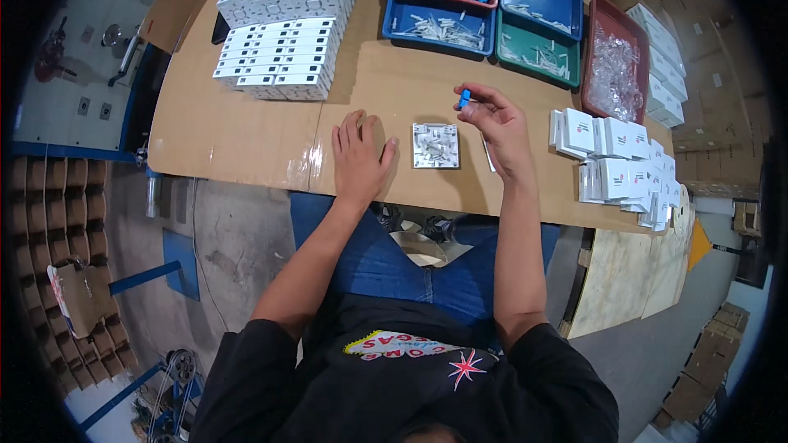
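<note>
Between thumb and fingers, my right hand [497, 121] pinches a small blue plastic piece [465, 98], raised over the table. My left hand [359, 156] lies palm down on the cardboard-covered tabletop [271, 135] with its fingers apart, holding nothing. Between the two hands sits a square white open housing [435, 146] with small clear and white parts inside it. A thin white piece [490, 152] lies beside it, partly covered by my right hand.
Stacked white boxes [283, 41] stand at the back left. Beyond my right hand are a red tray [484, 2] of blue pieces, a blue tray [394, 31] and a green tray [525, 37] of white parts, and a red tray [606, 102] of clear parts. White square pieces [616, 176] pile up at right.
</note>
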Demonstrator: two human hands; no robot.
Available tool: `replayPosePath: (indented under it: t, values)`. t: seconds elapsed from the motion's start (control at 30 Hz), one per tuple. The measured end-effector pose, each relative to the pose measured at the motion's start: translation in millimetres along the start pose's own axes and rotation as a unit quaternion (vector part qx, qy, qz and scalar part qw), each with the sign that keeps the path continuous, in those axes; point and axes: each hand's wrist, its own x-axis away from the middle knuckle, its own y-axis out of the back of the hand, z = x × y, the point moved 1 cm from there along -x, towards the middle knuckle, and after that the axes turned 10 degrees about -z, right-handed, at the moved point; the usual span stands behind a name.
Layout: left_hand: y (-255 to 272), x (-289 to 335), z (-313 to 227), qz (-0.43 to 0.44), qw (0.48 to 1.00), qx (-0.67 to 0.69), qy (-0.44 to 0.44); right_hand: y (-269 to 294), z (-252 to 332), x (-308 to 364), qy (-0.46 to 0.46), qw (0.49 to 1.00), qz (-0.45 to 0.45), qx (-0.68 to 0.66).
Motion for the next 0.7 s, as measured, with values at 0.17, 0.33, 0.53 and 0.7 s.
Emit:
replayPosePath:
  t: [0.17,0.33,0.53,0.7]
  values:
    - [0,2,1,0.013,1.000,-0.006,0.001,1,-27,-1,-0.049,0.993,0.027,0.108]
    - [0,2,2,0.010,1.000,-0.001,0.002,-9,-38,5,0.064,0.943,0.020,0.325]
    - [0,3,2,0.009,1.000,0.003,0.008,-18,-40,11,0.167,0.868,0.077,0.461]
    - [1,2,2,0.010,1.000,0.004,0.009,-22,-47,13,0.170,0.861,0.072,0.474]
